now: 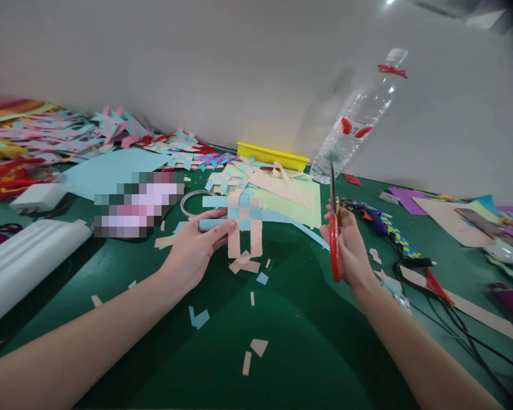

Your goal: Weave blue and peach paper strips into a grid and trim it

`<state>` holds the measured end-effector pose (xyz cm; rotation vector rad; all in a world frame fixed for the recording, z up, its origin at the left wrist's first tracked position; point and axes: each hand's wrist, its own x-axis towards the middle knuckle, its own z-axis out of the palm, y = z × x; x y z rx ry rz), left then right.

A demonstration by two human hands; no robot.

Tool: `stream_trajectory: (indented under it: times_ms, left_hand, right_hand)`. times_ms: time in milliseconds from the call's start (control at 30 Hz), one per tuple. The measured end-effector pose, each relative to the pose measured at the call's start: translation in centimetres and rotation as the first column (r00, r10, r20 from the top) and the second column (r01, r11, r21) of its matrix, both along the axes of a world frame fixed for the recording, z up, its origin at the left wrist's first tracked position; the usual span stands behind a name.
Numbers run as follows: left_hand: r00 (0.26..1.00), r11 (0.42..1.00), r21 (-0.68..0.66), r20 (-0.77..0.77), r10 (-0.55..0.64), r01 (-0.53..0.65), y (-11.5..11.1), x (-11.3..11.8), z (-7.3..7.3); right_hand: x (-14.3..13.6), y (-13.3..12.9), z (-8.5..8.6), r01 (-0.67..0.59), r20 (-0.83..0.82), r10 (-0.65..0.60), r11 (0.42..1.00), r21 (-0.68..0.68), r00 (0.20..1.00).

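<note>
My left hand point(199, 245) pinches a small woven paper piece point(245, 213) made of light blue and pale peach strips. Two peach strips hang down from its checkered middle, and blue strips stick out to the left toward my fingers. On the right, my right hand point(348, 245) is wrapped round a pair of scissors point(334, 239) with red handles. The scissor blades point up, look closed, and stand apart from the paper piece. Small peach and blue paper scraps point(244, 263) lie on the green table point(299, 341) below the woven piece.
A tilted clear bottle point(354, 122) stands by the wall, right of a yellow tray point(273, 156). Paper strips point(47, 134) pile up at the back left. A white charger point(40, 196) and a roll of tape point(187, 204) lie left. Black cables point(461, 324) run along the right.
</note>
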<state>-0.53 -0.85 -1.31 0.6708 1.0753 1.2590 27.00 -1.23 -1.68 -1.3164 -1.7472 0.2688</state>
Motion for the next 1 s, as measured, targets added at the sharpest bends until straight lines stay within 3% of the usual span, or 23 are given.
stream_trajectory:
  times_ms: [233, 333, 433, 533, 633, 833, 1000]
  left_hand:
    - [0.989, 0.993, 0.109, -0.141, 0.053, -0.038, 0.0, -0.1, 0.0]
    - [0.935, 0.954, 0.295, -0.32, 0.15, -0.052, -0.7, -0.1, 0.7]
    - [0.852, 0.862, 0.506, -0.451, 0.268, -0.003, -1.4, 0.0, 1.4]
    - [0.824, 0.793, 0.575, -0.539, 0.178, 0.204, -1.6, 0.1, 1.2]
    - [0.725, 0.722, 0.536, -0.685, 0.068, 0.438, -0.9, 0.1, 0.4]
    - [0.497, 0.603, 0.44, -0.864, 0.081, 0.665, 0.1, 0.0, -1.1]
    - [0.388, 0.394, 0.364, -0.922, 0.019, 0.844, -0.8, 0.3, -0.1]
  right_hand:
    - [-0.6, -0.1, -0.6, 0.12, 0.117, -0.127, 0.991, 0.066, 0.985]
    - [-0.7, -0.1, -0.6, 0.118, 0.152, -0.131, 0.988, 0.096, 0.98]
    - [-0.3, 0.1, -0.7, 0.133, 0.123, -0.15, 0.982, 0.135, 0.981]
    - [0.2, 0.4, -0.9, 0.152, 0.086, -0.168, 0.975, 0.163, 0.982]
    - [0.4, 0.5, -1.1, 0.147, 0.067, -0.16, 0.975, 0.165, 0.985]
    - [0.4, 0.5, -1.2, 0.154, 0.098, -0.167, 0.979, 0.131, 0.981]
    - [0.5, 0.6, -1.2, 0.164, 0.112, -0.174, 0.982, 0.093, 0.978]
